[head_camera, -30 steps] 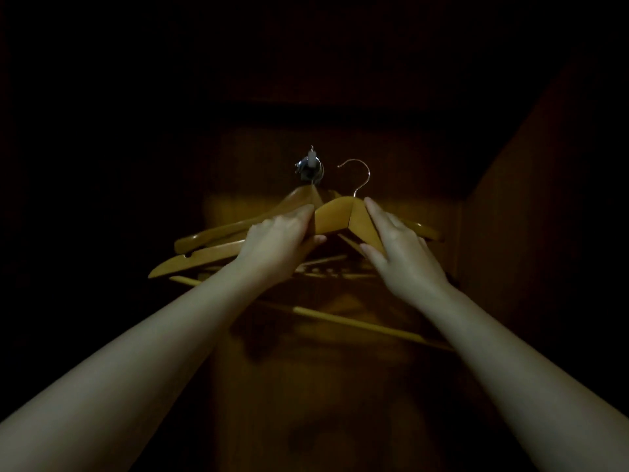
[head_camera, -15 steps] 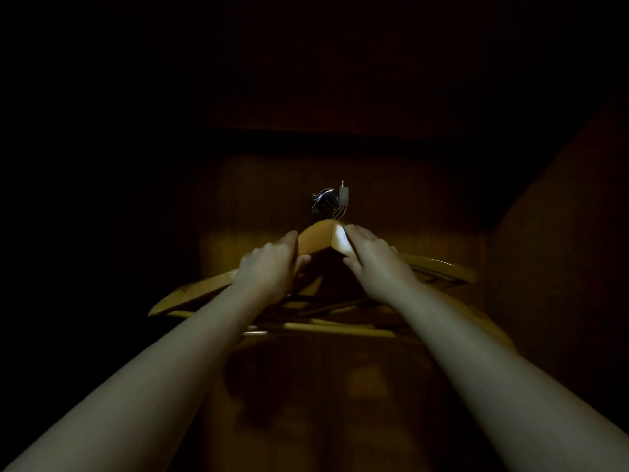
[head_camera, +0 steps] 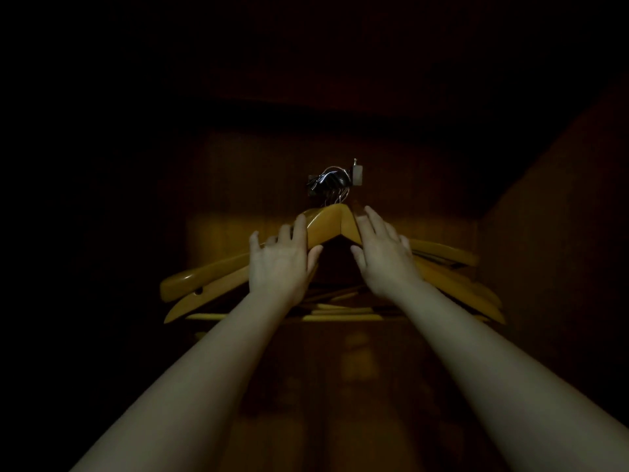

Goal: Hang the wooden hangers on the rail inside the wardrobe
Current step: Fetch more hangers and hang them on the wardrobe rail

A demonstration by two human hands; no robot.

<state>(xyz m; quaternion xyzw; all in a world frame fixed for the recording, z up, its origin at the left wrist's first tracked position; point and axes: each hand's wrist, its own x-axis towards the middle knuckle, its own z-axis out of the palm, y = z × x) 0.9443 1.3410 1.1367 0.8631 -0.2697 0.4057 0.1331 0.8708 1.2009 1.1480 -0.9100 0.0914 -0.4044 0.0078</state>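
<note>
Deep in the dim wardrobe (head_camera: pixel 544 253), the hangers (head_camera: pixel 335 228) are seen bunched together on the rail (head_camera: pixel 326 183), which is viewed end-on as a dark, shiny stub high at the centre. The wire hooks (head_camera: pixel 337 198) are crowded over it, just above the wooden peak. The left hand (head_camera: pixel 279 264) is laid on the left shoulder of the front hanger, its fingers (head_camera: pixel 301 224) straight and spread over the top edge, the thumb tucked just under the lower edge. The right hand (head_camera: pixel 386 260) is placed likewise on the right shoulder, fingers (head_camera: pixel 372 219) straight and fanned apart, thumb below. Nothing is pinched; the wood is only touched by flat fingers. Behind the front hanger, the arms of the others are splayed out unevenly to both sides, and their pale bottom bars (head_camera: pixel 340 316) are glimpsed between the two forearms.
</note>
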